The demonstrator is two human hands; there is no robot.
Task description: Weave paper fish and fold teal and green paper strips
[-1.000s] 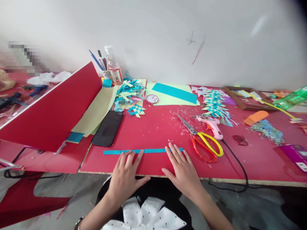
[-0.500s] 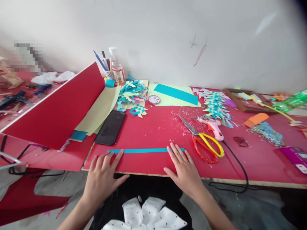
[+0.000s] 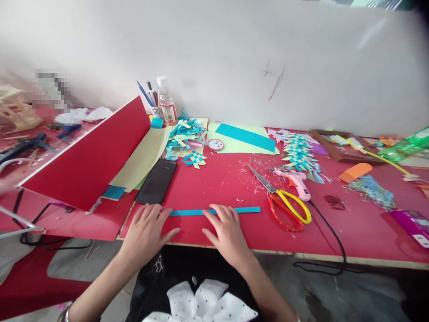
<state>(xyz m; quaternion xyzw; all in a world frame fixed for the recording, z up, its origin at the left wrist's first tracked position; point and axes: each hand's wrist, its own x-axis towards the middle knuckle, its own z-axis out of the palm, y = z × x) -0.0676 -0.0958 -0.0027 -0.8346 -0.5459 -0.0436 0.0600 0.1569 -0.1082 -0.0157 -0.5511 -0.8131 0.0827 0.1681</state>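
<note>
Ahead of the right grip, the tabletop is bare, so a hand could slide forward up to the pale paper. Between it and the left grip there is room too, with just the flat blue strip lying across. Just ahead of the left grip, the phone is in the way. Farther out to its left, the red board stands up like a wall. Right of the right grip, the scissors block the way, with the glue gun near them.
</note>
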